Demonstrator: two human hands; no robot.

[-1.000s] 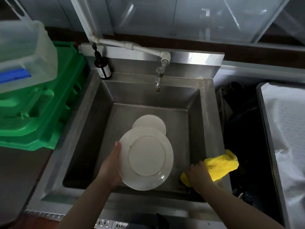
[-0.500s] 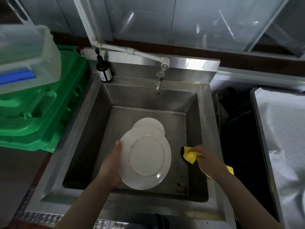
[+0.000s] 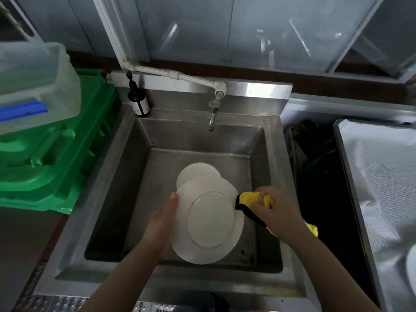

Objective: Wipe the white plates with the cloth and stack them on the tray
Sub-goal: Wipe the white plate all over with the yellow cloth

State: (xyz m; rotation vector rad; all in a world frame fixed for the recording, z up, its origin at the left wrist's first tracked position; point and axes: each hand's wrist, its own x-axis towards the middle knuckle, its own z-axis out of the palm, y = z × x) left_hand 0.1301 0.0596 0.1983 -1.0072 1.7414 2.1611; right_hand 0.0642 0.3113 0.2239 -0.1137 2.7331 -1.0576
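Early days here: left hand grips a white plate over the sink, right hand clutches the yellow cloth at its rim, wiping barely begun, another plate waiting below.

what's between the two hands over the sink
In the head view, the round white plate, gripped at its edge by the left hand; the right hand brings the yellow cloth to its other edge.

A steel sink under a tap, glass panes behind, green crates at left.
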